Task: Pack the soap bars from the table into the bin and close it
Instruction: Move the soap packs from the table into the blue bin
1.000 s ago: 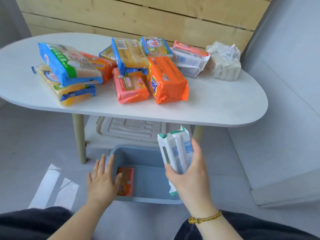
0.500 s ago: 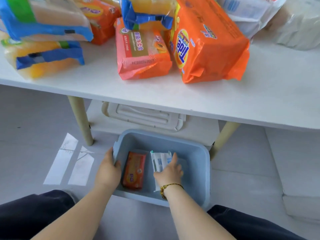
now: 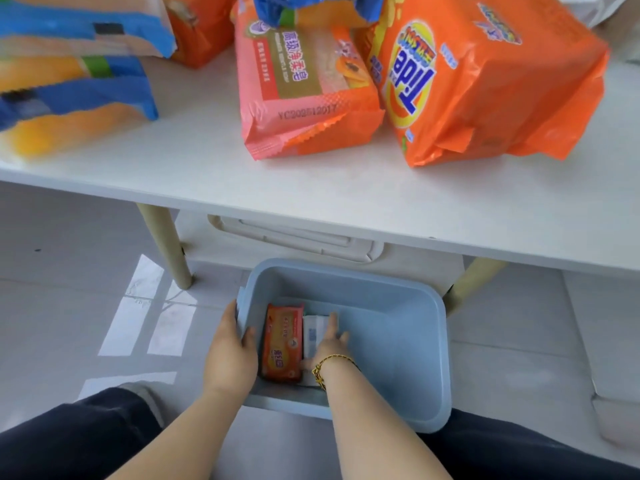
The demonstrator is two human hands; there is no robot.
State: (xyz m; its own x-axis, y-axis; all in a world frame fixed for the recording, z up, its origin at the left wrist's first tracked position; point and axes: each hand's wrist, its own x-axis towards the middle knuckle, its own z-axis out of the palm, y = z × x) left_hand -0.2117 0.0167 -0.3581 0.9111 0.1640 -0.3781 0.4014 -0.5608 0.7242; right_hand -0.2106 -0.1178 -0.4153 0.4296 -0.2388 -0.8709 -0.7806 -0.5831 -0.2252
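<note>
The white soap pack [image 3: 314, 332] has just landed in the bin [image 3: 444, 344] beside the orange bar [image 3: 282, 342], the right hand [image 3: 329, 342] resting on it with flat fingers; the left hand [image 3: 230, 356] grips the rim. Many remain on the tabletop [image 3: 311, 192].

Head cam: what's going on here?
A person is packing soap into a blue bin on the floor. The left hand grips the bin's left rim. The right hand rests on a white soap pack inside, beside an orange soap pack. The Tide pack and pink soap pack lie on the white table. A pale lid lies underneath.
</note>
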